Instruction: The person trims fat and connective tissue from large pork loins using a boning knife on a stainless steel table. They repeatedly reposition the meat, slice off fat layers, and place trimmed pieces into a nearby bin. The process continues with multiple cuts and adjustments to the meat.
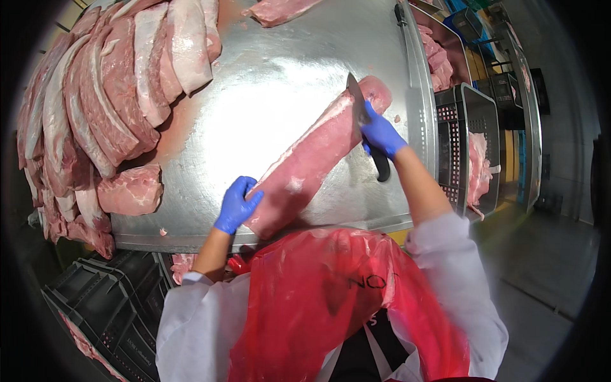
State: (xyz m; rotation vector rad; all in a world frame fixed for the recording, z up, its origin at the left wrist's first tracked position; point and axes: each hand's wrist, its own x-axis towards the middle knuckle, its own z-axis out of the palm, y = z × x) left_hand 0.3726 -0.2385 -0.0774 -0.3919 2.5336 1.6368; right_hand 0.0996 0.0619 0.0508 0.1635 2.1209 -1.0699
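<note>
A long pink loin of raw meat lies slantwise on the steel table. My left hand, in a blue glove, rests flat on the near end of the loin. A black-handled knife is gripped by my right hand, also blue-gloved. Its blade points away from me and sits on the far end of the loin. I wear a red plastic apron over white sleeves.
Several large meat slabs are stacked along the table's left side, and one piece lies at the far edge. A dark crate with meat stands to the right. More dark crates sit below the table's left.
</note>
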